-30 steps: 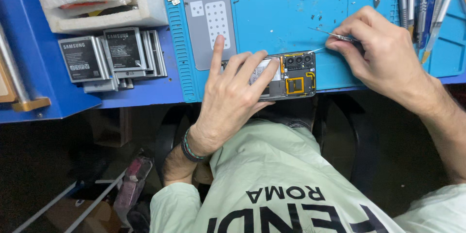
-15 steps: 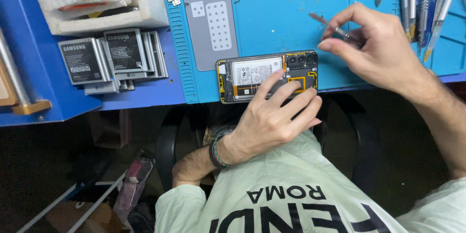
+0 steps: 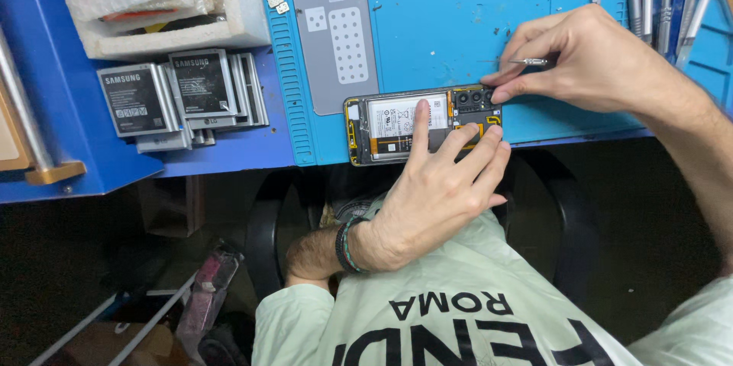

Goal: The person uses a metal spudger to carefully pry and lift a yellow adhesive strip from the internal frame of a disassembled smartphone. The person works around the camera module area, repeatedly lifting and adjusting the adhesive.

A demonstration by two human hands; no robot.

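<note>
The open phone (image 3: 397, 128) lies under the spread left hand (image 3: 435, 190); the right hand (image 3: 595, 61) pinches a thin tool (image 3: 532, 62) at two o'clock. Grey flat batteries (image 3: 179, 95) sit at nine o'clock.

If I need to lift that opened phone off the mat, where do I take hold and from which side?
Take the opened phone by its two long edges near the left end, coming from above. It lies flat, back open, so the battery and boards face up and should not be pressed. The left hand covers its right half, and the right hand works a thin metal tool at the camera corner, so that end looks crowded.
</note>
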